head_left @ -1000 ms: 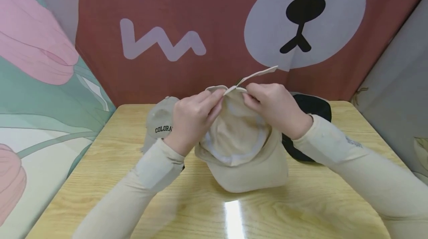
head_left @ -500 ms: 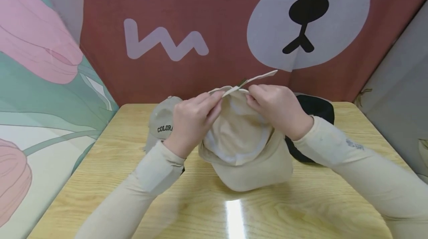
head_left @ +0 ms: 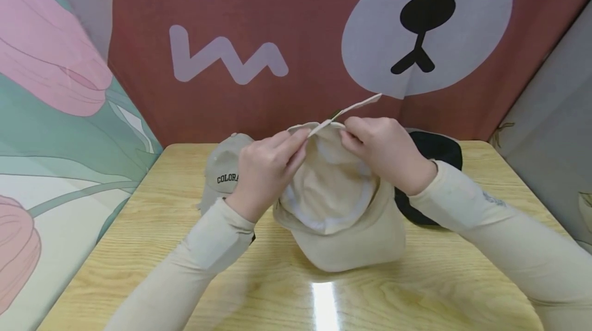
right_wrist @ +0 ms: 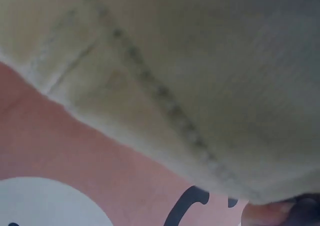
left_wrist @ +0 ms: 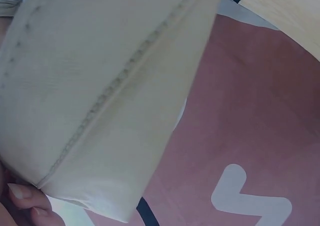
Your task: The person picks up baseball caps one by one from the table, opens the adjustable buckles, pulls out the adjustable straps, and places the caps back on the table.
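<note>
A beige baseball cap [head_left: 344, 238] is held above the table, its brim toward me and its inside with white sweatband tape in view. My left hand [head_left: 268, 169] pinches the cap's back edge by the strap, thumb and forefinger together. On the other side of the back opening my right hand [head_left: 388, 151] pinches the edge. The strap's loose end [head_left: 363, 103] sticks up to the right between the hands. Close up in the left wrist view, the stitched cap cloth [left_wrist: 100, 76] hides most of that hand. Blurred cap cloth [right_wrist: 210, 86] fills much of the right wrist view.
A grey cap [head_left: 219, 161] lettered "COLORA…" stands on the wooden table [head_left: 152, 249] behind my left hand, partly hidden. Behind my right forearm lies a black cap [head_left: 439, 153]. A brown bear-print curtain [head_left: 314, 2] hangs just past the far table edge.
Both hands keep their pinch on the cap. The view has shifted slightly, and the cap's brim sits a little lower than half a second ago. The strap's end moved slightly.
</note>
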{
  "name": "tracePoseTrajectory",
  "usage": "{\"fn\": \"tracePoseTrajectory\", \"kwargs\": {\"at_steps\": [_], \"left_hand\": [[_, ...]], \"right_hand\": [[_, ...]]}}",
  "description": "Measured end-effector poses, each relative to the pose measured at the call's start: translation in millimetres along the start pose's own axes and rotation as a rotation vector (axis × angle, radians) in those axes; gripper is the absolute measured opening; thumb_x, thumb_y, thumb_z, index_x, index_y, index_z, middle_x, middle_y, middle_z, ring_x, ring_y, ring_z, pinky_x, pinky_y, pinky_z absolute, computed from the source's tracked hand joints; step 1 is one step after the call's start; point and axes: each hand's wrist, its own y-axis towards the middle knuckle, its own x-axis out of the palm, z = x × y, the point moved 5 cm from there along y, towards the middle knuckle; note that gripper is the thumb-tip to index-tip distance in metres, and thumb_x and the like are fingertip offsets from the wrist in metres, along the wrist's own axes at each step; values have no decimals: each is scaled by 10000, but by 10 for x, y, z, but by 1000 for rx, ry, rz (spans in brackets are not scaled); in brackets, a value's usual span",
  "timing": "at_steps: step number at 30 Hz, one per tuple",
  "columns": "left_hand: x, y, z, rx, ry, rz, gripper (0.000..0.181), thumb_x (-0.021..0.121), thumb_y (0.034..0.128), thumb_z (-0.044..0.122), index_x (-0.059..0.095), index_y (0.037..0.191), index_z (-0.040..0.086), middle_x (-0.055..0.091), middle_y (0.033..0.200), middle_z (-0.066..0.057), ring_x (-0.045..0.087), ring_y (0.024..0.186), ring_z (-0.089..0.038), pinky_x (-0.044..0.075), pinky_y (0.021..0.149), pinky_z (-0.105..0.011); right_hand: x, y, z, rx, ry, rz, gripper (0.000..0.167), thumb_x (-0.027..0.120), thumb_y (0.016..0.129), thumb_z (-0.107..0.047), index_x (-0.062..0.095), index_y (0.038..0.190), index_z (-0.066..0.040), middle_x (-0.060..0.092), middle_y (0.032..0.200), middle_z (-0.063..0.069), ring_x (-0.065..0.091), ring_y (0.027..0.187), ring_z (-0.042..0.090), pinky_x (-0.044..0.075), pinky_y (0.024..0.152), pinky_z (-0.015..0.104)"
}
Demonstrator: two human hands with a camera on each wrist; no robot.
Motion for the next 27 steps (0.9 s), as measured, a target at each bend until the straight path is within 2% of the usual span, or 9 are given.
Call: {"fn": "tracePoseTrajectory", "kwargs": {"at_steps": [3,6,15,18,27], "left_hand": [[-7,-7,4,5,-2,4,143,646,863,5,737,960,59,522,617,-18,422,407,-176,347,366,-297],[-16,-16,3,3,-3,7,141,650,858,4,738,955,56,517,612,-13,411,404,-169,343,363,-295],[-32,-24,-5,-16,-21,-1,137,661,855,0,749,950,46,587,646,-21,448,416,-158,363,372,-288],[-29,-28,0,-16,-20,-6,143,660,853,-1,751,952,50,598,655,-19,443,414,-154,363,372,-286],[-29,-40,19,-9,-1,1,140,655,857,8,747,949,58,536,618,-11,424,406,-167,352,366,-293]], "right_hand": [[-13,1,14,36,30,-13,348,611,824,107,389,629,-76,298,536,-8,257,463,104,280,417,252],[-20,0,18,38,23,-19,339,610,824,109,402,633,-77,310,530,-5,268,456,105,287,415,260],[-8,-30,-8,-62,-85,18,279,618,811,86,415,670,-43,334,523,18,296,434,123,301,397,268],[-7,-36,-10,-72,-91,23,274,620,812,85,415,678,-38,336,527,22,301,433,130,306,395,275],[-14,-11,16,33,24,-22,330,623,821,108,413,633,-65,319,529,-2,272,451,104,295,419,251]]}}
